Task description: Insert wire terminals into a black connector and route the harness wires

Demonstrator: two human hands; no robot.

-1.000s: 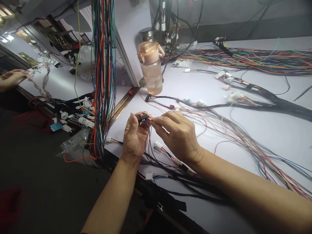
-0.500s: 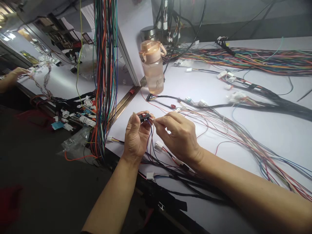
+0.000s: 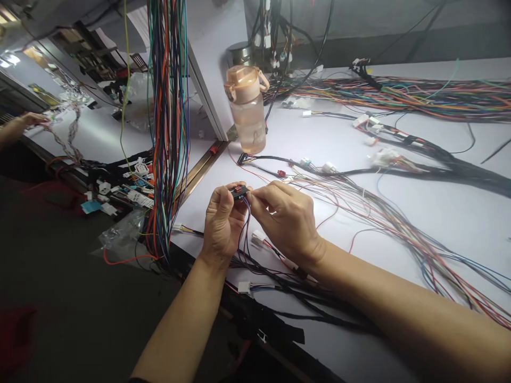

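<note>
Connector [image 3: 238,191], small, black and red, sits pinched in the left hand [image 3: 222,223] above the white surface [image 3: 399,213]. The right hand [image 3: 286,218] pinches a thin wire end right beside it. Pushing that wire in looks like the step now; it needs careful aim.

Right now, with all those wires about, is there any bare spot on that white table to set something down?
Yes. A bare patch of white table lies between the black-wrapped harness and the fanned coloured wires. Another lies right of the bottle, before the far wire bundle. It is crowded around both hands and at the near edge.
</note>
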